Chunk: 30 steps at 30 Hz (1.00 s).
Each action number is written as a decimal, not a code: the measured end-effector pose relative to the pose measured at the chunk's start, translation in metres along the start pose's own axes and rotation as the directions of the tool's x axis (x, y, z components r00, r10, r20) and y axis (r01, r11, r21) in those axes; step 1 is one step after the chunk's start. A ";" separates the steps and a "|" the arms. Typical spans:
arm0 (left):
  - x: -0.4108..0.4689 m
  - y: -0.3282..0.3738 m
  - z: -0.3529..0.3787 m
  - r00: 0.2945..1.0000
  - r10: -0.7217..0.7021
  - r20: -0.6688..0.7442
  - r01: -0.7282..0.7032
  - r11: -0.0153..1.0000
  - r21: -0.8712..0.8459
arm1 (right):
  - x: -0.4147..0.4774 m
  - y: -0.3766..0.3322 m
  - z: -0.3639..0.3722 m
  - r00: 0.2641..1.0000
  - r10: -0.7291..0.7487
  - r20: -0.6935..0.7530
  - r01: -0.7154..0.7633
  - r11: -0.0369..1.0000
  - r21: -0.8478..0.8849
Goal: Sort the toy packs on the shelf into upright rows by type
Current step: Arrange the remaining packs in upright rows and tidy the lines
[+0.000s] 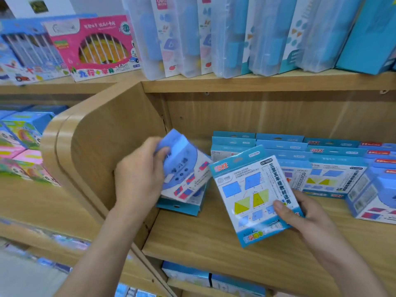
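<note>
- A shapes pack (255, 196) is grasped by the right hand (304, 217), with the thumb laid on its front and the fingers behind. It is tilted and held just over the shelf (214, 243), in front of the rows.
- A blue pack (184, 168) is gripped at its top end by the left hand (139, 174), near the left end of the shelf. It is tilted and blurred, so its print cannot be read.
- Under it a flat pack (180, 207) is seen lying on the board, close to the side panel (96, 146). Whether more packs lie in that pile cannot be told.
- Much of the sorting is judged to be done: rows (285, 151) of blue-topped packs are stood one behind another along the back, from the middle to the right.
- Some work is judged to be left. The two held packs are yet to be stood with their own kind, and the flat pack is yet to be raised. An end pack (381, 200) at the far right front is seen tilted out of line.
- The shelf is made of light wood-grain board, and the side panel on its left is rounded at the front.
- On the board above, clear cases (192, 39) are stood upright, with a pink box (98, 46) leaned to their left.
- Beyond the panel, bright boxes (21, 136) are stacked on a neighbouring shelf.
- More blue packs are partly seen on the lower board (186, 273).
</note>
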State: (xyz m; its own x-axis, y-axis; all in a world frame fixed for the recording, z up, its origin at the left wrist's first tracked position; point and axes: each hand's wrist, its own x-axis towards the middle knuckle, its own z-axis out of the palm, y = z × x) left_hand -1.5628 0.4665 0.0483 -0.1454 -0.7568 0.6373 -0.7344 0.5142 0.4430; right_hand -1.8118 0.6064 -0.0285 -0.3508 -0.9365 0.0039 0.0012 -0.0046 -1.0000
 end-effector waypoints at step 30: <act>-0.049 0.055 0.092 0.741 0.523 0.422 -0.569 0.822 -0.019 | -0.058 0.028 -0.074 0.859 -0.020 -0.511 0.053 0.997 0.052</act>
State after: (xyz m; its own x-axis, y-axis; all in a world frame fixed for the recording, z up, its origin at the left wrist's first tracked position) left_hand -1.6565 0.4943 -0.0161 -0.7711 -0.4623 0.4378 -0.5086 0.8609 0.0132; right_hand -1.8611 0.6862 -0.0572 -0.7801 -0.6253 0.0215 0.0309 -0.0729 -0.9969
